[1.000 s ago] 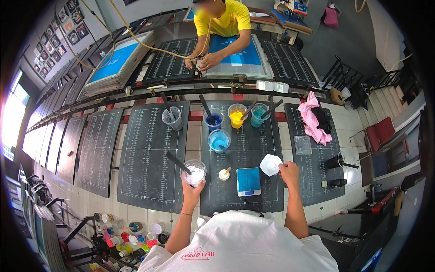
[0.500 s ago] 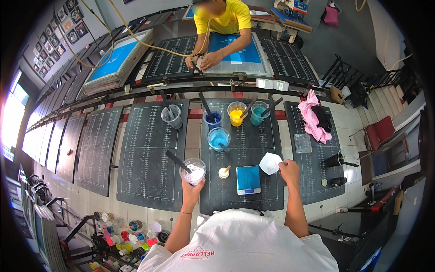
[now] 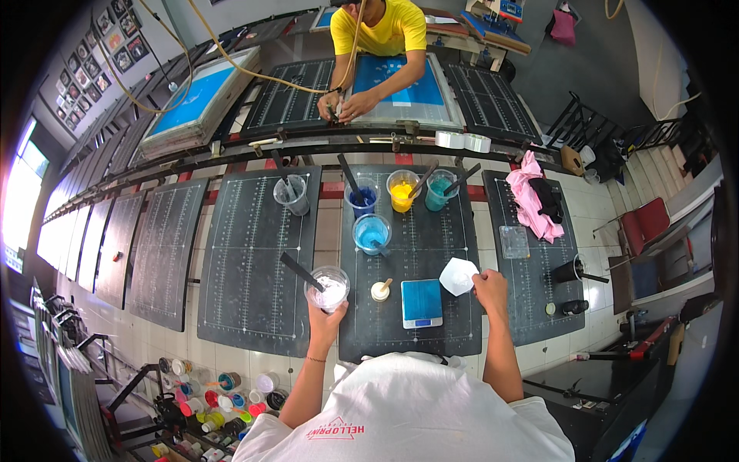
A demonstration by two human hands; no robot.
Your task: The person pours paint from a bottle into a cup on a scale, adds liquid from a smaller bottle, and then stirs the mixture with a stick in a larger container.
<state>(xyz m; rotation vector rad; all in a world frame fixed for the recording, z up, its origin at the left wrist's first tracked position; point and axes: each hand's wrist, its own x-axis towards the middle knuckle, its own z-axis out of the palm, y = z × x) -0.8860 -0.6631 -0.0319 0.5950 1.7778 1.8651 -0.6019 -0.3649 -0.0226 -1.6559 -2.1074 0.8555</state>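
Observation:
My left hand (image 3: 325, 325) is closed round a clear plastic cup of white ink (image 3: 332, 289), with a dark stick (image 3: 296, 269) leaning out of it. Between finger and thumb, my right hand (image 3: 491, 289) pinches the edge of a white angular weighing dish (image 3: 457, 277), held just right of a blue-topped digital scale (image 3: 422, 299). Left of the scale stands a small pale pot (image 3: 379, 292) with a wooden stick in it. Beyond it sits a cup of light blue ink (image 3: 371, 232).
Farther back stand cups of dark blue (image 3: 362, 202), yellow (image 3: 402, 194), teal (image 3: 439, 196) and greyish (image 3: 293, 202) contents. Pink cloth (image 3: 527, 200) lies on the right board. Across the rail, a person in yellow (image 3: 385, 35) leans over a screen frame (image 3: 454, 104). Ink jars (image 3: 223, 396) crowd the lower left.
My two hands keep hold of the cup and the dish almost unmoved. Across the rail, the other person's hands have shifted slightly.

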